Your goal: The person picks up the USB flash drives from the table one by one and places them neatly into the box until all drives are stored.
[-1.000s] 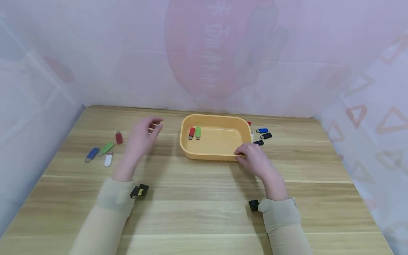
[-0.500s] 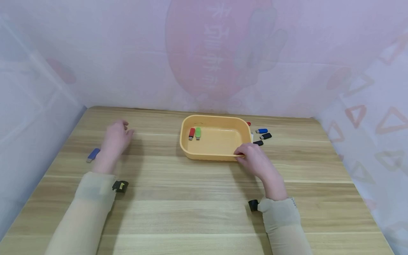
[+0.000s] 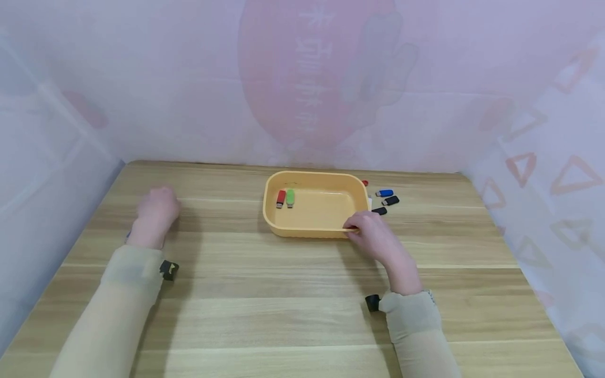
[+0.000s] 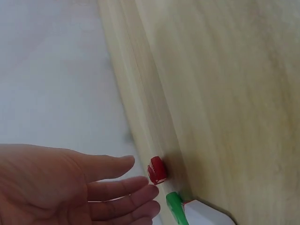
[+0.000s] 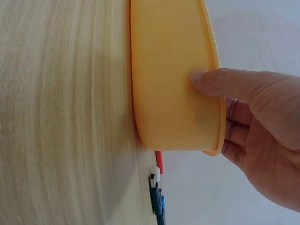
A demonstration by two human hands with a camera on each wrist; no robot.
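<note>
1. We start at our left hand [image 4: 61,187]: its fingers [image 4: 117,187] lie straight and loosely spread, holding nothing, with the tips just short of a small red USB stick [image 4: 156,170] on the bench [image 3: 293,294].

2. Just beside that red one, the left wrist view shows a green stick [image 4: 176,208] and a white stick [image 4: 206,213] at the frame's lower edge. From the head view our left hand [image 3: 153,212] covers the whole cluster.

3. We judge these sticks light, rigid and smooth-shelled. They lie flat, so a pinch across the two long sides should suit best; the glossy plastic could skid on the wood if nudged from the end.

4. Over to our right hand [image 5: 262,140]: the thumb [image 5: 215,82] presses on the inside of the yellow tray [image 5: 173,70] while the other fingers curl under its rim, pinching the near right corner.

5. The tray looks like thin, stiff plastic, light for its size. Held by one corner, we think it would pivot easily.

6. In the tray's far left part lie a red stick [image 3: 281,198] and a green stick [image 3: 290,197], side by side.

7. Beyond the tray's right wall, on the bench, lie a blue stick [image 3: 385,192] and two black sticks [image 3: 390,200], near one another.
</note>
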